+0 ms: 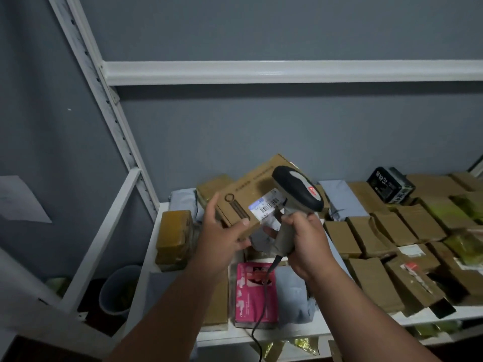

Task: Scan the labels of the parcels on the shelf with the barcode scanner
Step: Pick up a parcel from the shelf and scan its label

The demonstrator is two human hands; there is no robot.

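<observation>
At the shelf's left end a yellowish-brown parcel [174, 237] sits by the left edge, beside the white upright of the shelf [261, 333]. Just right of it, the left hand [222, 235] holds a brown cardboard box [257, 190] raised above the shelf: the thumb lies along the box's near face, the other fingers curl up around its left side, and the palm supports its lower corner. The box is tilted, and its white barcode label [267, 205] faces the person. Below the hands, a pink package [254, 293] lies flat near the shelf's front edge.

The right hand [304, 242] is wrapped tightly round the grey handle of the barcode scanner [296, 197], fingers closed about the grip. The scanner's dark head sits just beside the label, overlapping the box's right end; whether it touches the box cannot be told. Its black cable [261, 304] hangs down past the shelf's front edge.

Further right, rows of brown parcels [386, 231] cover the shelf, and a black box [390, 188] stands near the back edge.
</observation>
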